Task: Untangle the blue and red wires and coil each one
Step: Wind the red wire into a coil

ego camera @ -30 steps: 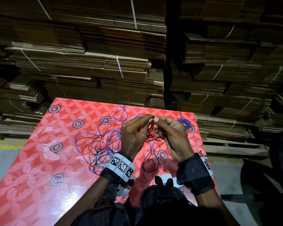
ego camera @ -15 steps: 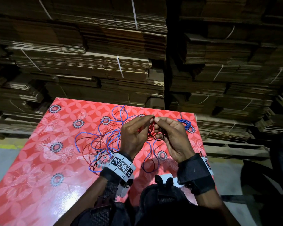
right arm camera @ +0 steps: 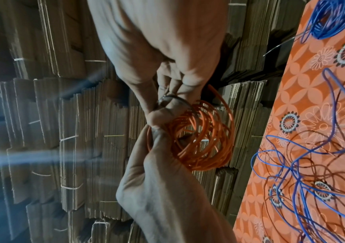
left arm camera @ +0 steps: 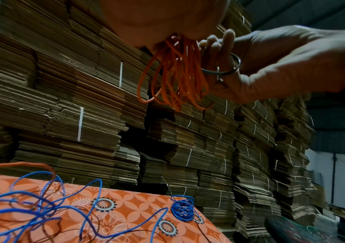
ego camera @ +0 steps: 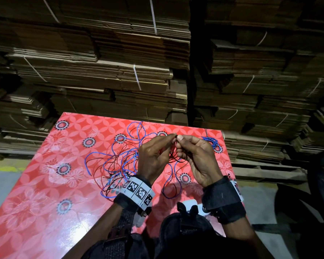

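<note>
Both hands, left (ego camera: 153, 156) and right (ego camera: 196, 157), pinch the thin, springy red wire coil (right arm camera: 204, 139): light, likely to unwind, best gripped across all loops.

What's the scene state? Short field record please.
left hand: pinches red coil
right hand: pinches red coil, fingertips meeting the left's
red coil: held above table, several loops
blue coil: on table, far right corner
tangle: loose blue and red wire on table, left of hands
backdrop: cardboard stacks
</note>
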Tool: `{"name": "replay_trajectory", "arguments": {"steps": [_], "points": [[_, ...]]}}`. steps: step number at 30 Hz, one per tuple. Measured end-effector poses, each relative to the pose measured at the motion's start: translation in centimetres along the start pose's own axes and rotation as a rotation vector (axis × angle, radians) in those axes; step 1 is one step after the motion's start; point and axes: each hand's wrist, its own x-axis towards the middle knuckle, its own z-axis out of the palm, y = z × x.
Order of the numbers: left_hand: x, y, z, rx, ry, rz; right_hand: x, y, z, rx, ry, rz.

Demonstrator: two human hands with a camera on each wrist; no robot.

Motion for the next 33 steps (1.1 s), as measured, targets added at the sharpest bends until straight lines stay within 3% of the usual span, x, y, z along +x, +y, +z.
{"name": "replay_trajectory", "arguments": {"steps": [6, 15, 24, 33], "points": [[-0.4, 0.4, 0.0, -0.022, -0.051, 0.025, 0.1, 0.0, -0.2, -0.003, 0.048, -0.070], [-0.5, 0.4, -0.2, -0.024, -0.094, -0.018, 0.0, 0.2, -0.9, -0.354, 0.045, -0.304], [-0.4, 0.9, -0.1, -0.093, -0.189, -0.088, 0.0, 0.0, -1.5, -0.264, 0.074, -0.137], [0.1, 1.4, -0.2, -0.226, -0.233, -0.342, 0.1, 0.0, -1.5, -0.344, 0.094, -0.170]]}}
